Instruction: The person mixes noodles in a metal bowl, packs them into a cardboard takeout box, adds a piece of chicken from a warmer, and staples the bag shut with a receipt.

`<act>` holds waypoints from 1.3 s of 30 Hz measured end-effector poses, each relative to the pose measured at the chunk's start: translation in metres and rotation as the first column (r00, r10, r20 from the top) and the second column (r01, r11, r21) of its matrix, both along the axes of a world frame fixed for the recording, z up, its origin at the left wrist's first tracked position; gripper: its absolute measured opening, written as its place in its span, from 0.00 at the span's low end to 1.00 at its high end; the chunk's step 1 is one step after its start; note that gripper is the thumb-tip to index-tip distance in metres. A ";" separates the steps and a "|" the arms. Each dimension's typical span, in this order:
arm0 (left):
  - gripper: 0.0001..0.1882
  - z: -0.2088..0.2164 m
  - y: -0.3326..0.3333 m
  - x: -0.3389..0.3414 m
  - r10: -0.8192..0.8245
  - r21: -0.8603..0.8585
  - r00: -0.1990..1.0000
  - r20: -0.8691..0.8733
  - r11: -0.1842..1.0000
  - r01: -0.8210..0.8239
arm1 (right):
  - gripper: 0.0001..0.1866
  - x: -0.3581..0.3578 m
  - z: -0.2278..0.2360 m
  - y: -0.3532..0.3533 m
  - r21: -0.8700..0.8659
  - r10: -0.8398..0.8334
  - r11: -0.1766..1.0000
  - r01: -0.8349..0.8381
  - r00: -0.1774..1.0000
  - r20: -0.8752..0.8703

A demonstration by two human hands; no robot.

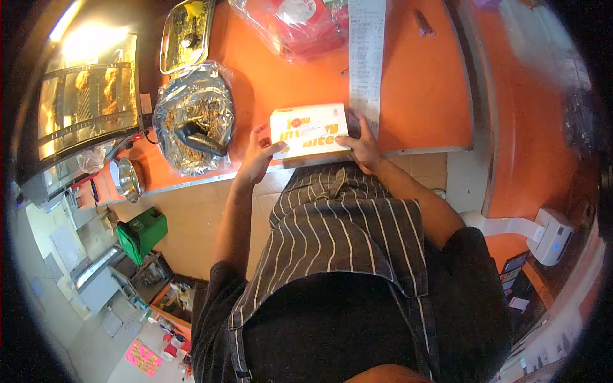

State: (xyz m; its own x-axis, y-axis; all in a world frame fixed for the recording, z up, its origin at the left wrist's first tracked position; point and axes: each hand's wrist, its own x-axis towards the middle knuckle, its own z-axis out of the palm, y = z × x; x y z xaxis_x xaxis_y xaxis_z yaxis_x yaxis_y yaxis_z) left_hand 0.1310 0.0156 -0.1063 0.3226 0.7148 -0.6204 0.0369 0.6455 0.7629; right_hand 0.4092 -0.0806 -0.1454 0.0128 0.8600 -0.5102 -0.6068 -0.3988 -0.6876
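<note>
Between my two hands is a white cardboard food box (310, 131) with orange and yellow print, its lid closed, at the front edge of the orange counter (421, 89). My left hand (258, 156) grips the box's left end, thumb on the top face near the lower corner. On the right end my right hand (363, 140) holds it the same way, thumb on top and fingers round the far side. Whether the box rests on the counter or is lifted slightly, I cannot tell.
Left of the box lies a plastic-lined tray (191, 118) of brown crumbs with a dark scoop. Behind it stands a metal tray (186, 35) of yellow food. A long receipt (367, 57), a red plastic bag (294, 22), a lit food warmer (89, 96) and a receipt printer (550, 236) surround the workspace.
</note>
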 end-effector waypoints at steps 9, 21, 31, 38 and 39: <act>0.48 -0.022 -0.019 -0.001 -0.040 0.246 0.961 -0.275 0.963 0.111 | 0.36 0.007 0.015 0.000 0.035 0.146 0.941 -0.337 0.497 0.855; 0.49 0.019 -0.032 0.051 0.017 0.372 0.385 -0.923 0.292 0.881 | 0.32 0.023 0.008 0.021 0.200 -0.209 0.572 -0.796 0.095 0.973; 0.53 0.008 -0.001 0.088 0.087 0.311 0.298 -0.951 0.255 0.916 | 0.21 0.003 0.019 0.008 0.230 -0.130 0.961 -0.152 0.487 0.864; 0.53 0.007 0.007 0.106 0.073 0.261 0.250 -0.965 0.309 0.915 | 0.24 0.002 -0.009 -0.002 -0.243 0.113 0.962 -0.124 0.992 -0.062; 0.53 0.015 0.011 0.111 0.038 0.250 0.252 -0.967 0.330 0.910 | 0.25 -0.002 -0.015 0.001 -0.188 0.104 0.975 -0.120 0.990 -0.094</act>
State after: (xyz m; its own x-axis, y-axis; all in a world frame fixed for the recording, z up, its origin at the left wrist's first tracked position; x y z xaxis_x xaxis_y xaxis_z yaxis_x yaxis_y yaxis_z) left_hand 0.2424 0.0269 -0.0913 0.5280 0.8334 -0.1632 0.8476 -0.5050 0.1632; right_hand 0.4072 -0.0797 -0.1600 -0.1273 0.7392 -0.6613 -0.6028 -0.5872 -0.5402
